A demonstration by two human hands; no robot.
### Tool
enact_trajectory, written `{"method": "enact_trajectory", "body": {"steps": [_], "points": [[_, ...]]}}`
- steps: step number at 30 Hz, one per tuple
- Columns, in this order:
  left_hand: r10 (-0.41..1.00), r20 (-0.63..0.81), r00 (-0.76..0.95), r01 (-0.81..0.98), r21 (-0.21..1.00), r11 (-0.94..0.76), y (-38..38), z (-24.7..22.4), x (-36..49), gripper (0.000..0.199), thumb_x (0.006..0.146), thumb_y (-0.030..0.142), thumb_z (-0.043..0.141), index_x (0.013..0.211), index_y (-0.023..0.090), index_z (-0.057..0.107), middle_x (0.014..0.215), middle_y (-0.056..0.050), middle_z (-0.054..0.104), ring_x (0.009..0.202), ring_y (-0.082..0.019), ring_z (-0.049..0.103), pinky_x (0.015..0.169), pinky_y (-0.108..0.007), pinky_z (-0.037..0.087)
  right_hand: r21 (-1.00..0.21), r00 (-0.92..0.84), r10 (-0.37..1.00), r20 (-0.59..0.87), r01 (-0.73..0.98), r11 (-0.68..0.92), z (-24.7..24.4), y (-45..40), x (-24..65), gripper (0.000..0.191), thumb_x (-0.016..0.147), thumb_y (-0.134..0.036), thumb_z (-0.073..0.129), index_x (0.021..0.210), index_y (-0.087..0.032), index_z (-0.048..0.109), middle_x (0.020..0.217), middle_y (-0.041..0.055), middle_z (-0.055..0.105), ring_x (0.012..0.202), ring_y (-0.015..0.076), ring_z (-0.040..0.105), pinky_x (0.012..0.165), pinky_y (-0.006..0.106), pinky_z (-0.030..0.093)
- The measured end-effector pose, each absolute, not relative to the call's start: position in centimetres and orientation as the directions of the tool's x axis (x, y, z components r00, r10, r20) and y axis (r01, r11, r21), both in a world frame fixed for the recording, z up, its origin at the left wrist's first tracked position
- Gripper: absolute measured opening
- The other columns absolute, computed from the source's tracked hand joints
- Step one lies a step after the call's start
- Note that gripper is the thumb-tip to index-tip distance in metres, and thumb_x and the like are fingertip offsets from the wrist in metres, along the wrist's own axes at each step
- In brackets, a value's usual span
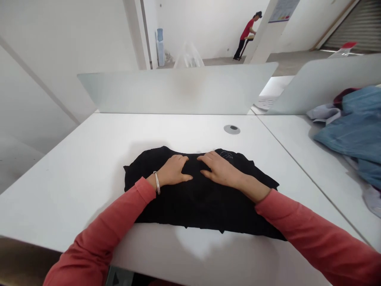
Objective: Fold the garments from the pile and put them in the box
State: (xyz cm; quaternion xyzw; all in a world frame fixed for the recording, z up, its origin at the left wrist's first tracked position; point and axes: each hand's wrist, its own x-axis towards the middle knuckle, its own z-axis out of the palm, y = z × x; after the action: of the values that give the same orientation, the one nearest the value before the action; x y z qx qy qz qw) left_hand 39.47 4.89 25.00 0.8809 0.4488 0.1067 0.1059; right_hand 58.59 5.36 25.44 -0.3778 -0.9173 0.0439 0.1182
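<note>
The left hand (174, 170) and right hand (220, 169) rest, ungripping, on black cloth garment (202, 204), probably light, soft; edges suit holding.

Room on desk (59, 178) left of cloth (202, 202), also between cloth and divider (166, 93), past flat grommet (229, 130). Divider blocks far edge; clothes (354, 123) crowd far right. Narrow gap between left hand (174, 170) and right hand (222, 170); sleeves (101, 226) bar near side.
</note>
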Motion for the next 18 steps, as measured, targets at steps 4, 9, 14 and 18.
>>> {"method": "enact_trajectory", "body": {"steps": [4, 9, 14, 18], "points": [[0.699, 0.243, 0.673, 0.703, 0.082, -0.706, 3.3, 24.8, 39.7, 0.016, 0.075, 0.027, 0.056, 0.080, 0.013, 0.051, 0.081, -0.006, 0.054, 0.080, -0.019, 0.048, 0.077, -0.034, 0.039, -0.055, -0.785, 0.513, 0.348, 0.529, 0.847, 25.8, 3.1, 59.4, 0.016, 0.080, -0.008, 0.039, 0.075, -0.012, 0.054, 0.074, 0.0078, 0.051, 0.076, 0.0187, 0.044, 0.076, 0.036, 0.041], [0.386, 0.389, 0.837, 0.507, -0.281, -0.815, 1.5, 24.3, 39.9, 0.023, 0.080, 0.007, 0.036, 0.059, 0.017, 0.041, 0.057, -0.001, 0.042, 0.056, -0.014, 0.039, 0.058, -0.030, 0.034, 0.118, -0.874, 0.316, 0.369, 0.381, 0.917, 26.0, 0.7, 60.5, 0.026, 0.084, -0.006, 0.032, 0.078, -0.012, 0.056, 0.077, 0.0068, 0.054, 0.080, 0.0181, 0.046, 0.083, 0.040, 0.039], [0.325, 0.452, 0.831, 0.484, -0.297, -0.823, 1.6, 24.4, 39.9, 0.024, 0.080, 0.008, 0.037, 0.058, 0.017, 0.039, 0.055, 0.000, 0.039, 0.052, -0.013, 0.035, 0.053, -0.029, 0.031, 0.086, -0.879, 0.316, 0.358, 0.368, 0.926, 26.4, 0.7, 61.1, 0.023, 0.084, -0.006, 0.032, 0.082, -0.012, 0.055, 0.078, 0.0068, 0.055, 0.070, 0.0152, 0.048, 0.066, 0.030, 0.043], [0.512, 0.468, 0.720, 0.643, -0.172, -0.746, 2.7, 24.7, 39.9, 0.021, 0.083, 0.013, 0.037, 0.063, 0.017, 0.042, 0.060, -0.001, 0.043, 0.056, -0.014, 0.038, 0.055, -0.027, 0.035, -0.131, -0.774, 0.530, 0.347, 0.520, 0.844, 26.8, 3.1, 60.7, 0.019, 0.086, -0.013, 0.032, 0.085, -0.013, 0.051, 0.077, 0.0059, 0.054, 0.065, 0.0131, 0.049, 0.057, 0.025, 0.041]]}}
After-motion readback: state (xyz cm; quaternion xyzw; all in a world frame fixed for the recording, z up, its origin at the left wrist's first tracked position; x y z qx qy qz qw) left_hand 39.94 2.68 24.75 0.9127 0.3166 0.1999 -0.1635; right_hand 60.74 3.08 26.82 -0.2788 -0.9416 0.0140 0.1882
